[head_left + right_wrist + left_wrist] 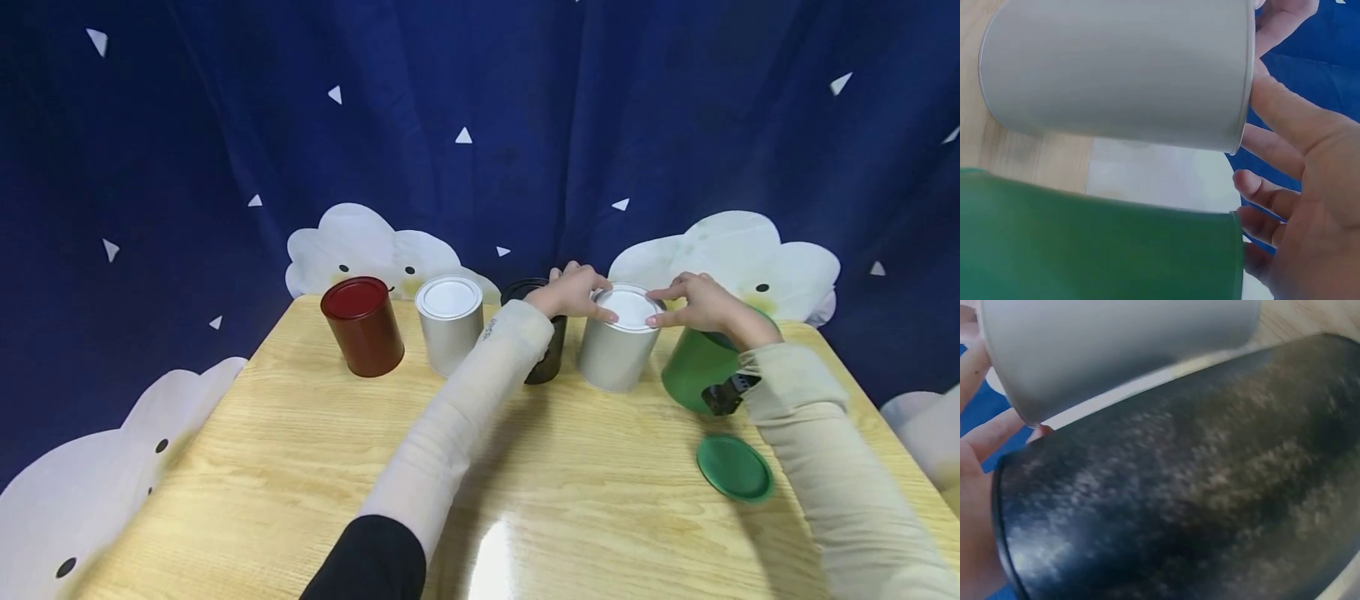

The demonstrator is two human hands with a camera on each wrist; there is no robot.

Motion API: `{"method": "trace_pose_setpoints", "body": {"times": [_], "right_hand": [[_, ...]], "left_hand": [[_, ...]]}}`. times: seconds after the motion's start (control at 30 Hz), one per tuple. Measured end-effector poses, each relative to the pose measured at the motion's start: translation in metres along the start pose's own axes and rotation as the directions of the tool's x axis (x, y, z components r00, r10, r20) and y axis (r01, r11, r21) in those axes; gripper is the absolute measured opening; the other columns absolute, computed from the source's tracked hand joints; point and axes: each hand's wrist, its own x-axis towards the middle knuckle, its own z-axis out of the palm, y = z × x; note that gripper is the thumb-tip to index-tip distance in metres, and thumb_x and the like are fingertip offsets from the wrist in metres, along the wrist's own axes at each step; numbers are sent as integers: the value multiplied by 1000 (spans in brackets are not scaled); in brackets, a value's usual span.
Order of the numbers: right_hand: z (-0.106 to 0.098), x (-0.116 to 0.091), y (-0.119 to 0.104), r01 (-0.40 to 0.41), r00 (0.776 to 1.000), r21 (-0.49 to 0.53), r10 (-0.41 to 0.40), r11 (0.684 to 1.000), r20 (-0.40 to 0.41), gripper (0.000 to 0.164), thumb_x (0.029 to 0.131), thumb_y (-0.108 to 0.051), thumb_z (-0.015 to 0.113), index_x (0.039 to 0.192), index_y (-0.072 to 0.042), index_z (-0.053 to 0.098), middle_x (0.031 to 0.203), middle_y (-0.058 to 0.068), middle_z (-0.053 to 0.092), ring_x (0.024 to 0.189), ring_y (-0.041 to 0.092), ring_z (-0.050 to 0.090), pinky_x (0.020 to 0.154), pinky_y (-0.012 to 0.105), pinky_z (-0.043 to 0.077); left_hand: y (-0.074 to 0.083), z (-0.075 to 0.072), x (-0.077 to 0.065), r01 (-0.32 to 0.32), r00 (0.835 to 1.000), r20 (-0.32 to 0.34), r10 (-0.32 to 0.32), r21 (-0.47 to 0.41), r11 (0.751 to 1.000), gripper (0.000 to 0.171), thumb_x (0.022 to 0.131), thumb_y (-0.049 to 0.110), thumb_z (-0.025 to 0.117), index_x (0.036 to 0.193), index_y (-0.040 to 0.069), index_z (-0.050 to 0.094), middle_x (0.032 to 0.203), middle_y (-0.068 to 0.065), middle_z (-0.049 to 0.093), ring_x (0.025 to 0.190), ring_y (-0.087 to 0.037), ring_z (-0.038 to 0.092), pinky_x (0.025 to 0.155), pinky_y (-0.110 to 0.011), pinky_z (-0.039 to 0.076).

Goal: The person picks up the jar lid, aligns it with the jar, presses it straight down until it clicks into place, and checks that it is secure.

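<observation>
A light grey can (611,358) with a white lid (628,308) stands upright between my hands. From the left, my left hand (572,293) grips the lid's edge, thumb at the front and fingers toward the back. Opposite it, my right hand (705,307) holds the right side of that edge with thumb and forefinger. A black can (1179,475) is beneath my left wrist and fills much of the left wrist view. Under my right wrist is a green can (1110,244), open at the top, its rim beside my lower right fingers.
A green lid (735,468) lies on the wooden table (330,492) in front of the green can. Farther left stand a second light grey can (450,342) with a white lid and a dark red can (367,337). A blue curtain (420,100) hangs behind.
</observation>
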Motion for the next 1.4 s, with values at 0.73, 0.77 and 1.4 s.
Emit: {"method": "trace_pose_setpoints", "body": {"times": [0.73,0.77,1.4], "right_hand": [[-9,-37,7,34,987,92,-19,995,-159,69,78,-36,71,129,3,48,112,26,49,97,38,47,79,53,37],[-10,-39,7,32,986,93,-17,995,-164,69,78,-36,71,129,3,47,111,26,49,96,37,47,78,52,37],[-13,-97,20,78,953,96,-46,992,-298,59,76,-25,75,127,-4,54,105,15,50,85,26,43,62,32,34]], "left_hand": [[-1,-16,-22,-161,975,-174,138,-126,979,64,82,45,62,136,16,43,118,-4,50,109,-17,38,85,-28,28],[0,-16,-23,-170,973,-181,145,-134,976,64,83,45,62,136,16,43,118,-4,51,109,-17,38,85,-27,28],[16,-9,-55,-330,909,-329,256,-193,924,68,79,35,70,136,11,42,107,-4,52,98,-15,40,80,-24,28]]}}
